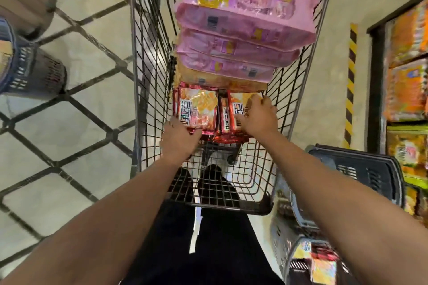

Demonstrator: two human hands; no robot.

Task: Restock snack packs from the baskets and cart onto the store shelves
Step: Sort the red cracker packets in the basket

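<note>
In the cart (148, 58), the left hand (180, 139) grips one red pack (198, 109); the right hand (259, 115) lies curled over another (234, 111). Both should be lifted squarely, clear of the pink packs (240, 30).

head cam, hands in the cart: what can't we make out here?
- Left hand fingertips: hidden under the left red pack, so its grip is unclear.
- Right red pack: print partly covered by the right hand.
- Pink packs: stack cut off by the top edge.
- Shelf packs: motion-blurred, labels unreadable.
</note>
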